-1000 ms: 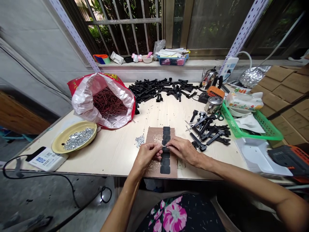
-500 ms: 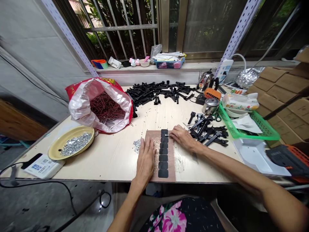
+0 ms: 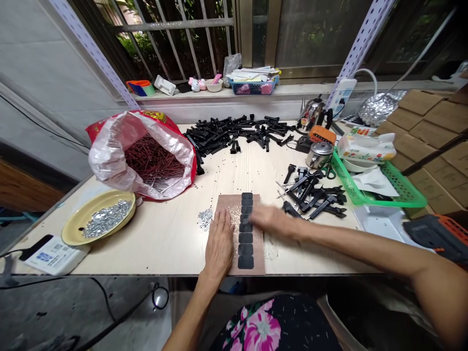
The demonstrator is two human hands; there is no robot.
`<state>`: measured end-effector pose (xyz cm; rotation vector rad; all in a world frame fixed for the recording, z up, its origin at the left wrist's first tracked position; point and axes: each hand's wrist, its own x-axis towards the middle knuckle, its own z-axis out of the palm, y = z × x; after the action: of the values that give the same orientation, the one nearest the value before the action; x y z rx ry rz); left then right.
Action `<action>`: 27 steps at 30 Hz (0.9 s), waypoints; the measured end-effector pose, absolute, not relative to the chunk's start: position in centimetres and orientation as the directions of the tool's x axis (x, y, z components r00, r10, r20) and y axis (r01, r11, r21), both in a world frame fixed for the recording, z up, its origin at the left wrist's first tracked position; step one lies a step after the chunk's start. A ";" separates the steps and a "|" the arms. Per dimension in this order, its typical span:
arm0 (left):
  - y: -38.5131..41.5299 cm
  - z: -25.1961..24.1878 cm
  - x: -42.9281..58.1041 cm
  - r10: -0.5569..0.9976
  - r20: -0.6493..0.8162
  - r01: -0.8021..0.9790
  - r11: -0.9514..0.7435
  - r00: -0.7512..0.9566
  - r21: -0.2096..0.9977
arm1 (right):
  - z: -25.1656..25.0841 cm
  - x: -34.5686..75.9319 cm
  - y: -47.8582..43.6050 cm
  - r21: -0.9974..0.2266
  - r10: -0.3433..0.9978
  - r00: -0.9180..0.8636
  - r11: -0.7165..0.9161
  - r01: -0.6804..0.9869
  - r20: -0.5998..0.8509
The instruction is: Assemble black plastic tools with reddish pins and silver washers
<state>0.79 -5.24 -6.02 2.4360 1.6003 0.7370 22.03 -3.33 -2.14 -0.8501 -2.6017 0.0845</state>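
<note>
A brown board (image 3: 259, 243) lies at the table's front edge, with a column of several black rounded-square pieces (image 3: 246, 249) down it. Pale crumbs or grains are scattered along the board beside the column. My left hand (image 3: 219, 241) rests flat on the board's left side, fingers stretched out, holding nothing. Over the middle of the column is my right hand (image 3: 272, 222), smeared by motion; its fingertips and anything in them cannot be made out. Left of my left hand sits a small heap of silvery bits (image 3: 205, 219).
A red-and-white sack (image 3: 102, 156) of dark red rods and a yellow dish (image 3: 69, 229) of silvery pieces stand left. Black tool-like parts (image 3: 219, 134) are piled at the back, more (image 3: 314, 192) at right. A green basket (image 3: 413, 195) and cartons (image 3: 438, 141) flank the right.
My right hand has moved from the column's top right corner toward me, down over its middle pieces, and is now blurred. My left hand stays on the board; the camera view has shifted slightly.
</note>
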 end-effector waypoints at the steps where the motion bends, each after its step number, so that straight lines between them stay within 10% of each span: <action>1: -5.2 -6.0 0.8 0.893 0.321 0.828 -0.423 0.314 0.367 | -2.1 22.1 -3.1 -0.205 0.664 -0.660 0.742 0.638 0.351; 20: -4.9 -7.2 0.3 0.847 0.412 0.823 -0.477 0.336 0.309 | -1.9 20.8 -6.1 -0.204 0.693 -0.675 0.720 0.663 0.254; 23: -3.8 -8.8 -0.6 0.818 0.403 0.775 -0.545 0.410 0.320 | -0.6 21.6 -6.4 -0.241 0.844 -0.441 0.517 0.821 0.306; 27: -3.4 -9.5 -1.1 0.805 0.407 0.701 -0.584 0.433 0.409 | 1.4 26.0 -6.9 -0.589 0.921 0.275 -0.064 0.806 0.276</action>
<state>-1.11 -3.39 -9.55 2.5033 1.3304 0.8605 26.04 -6.85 1.45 -1.8895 -1.5543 0.2236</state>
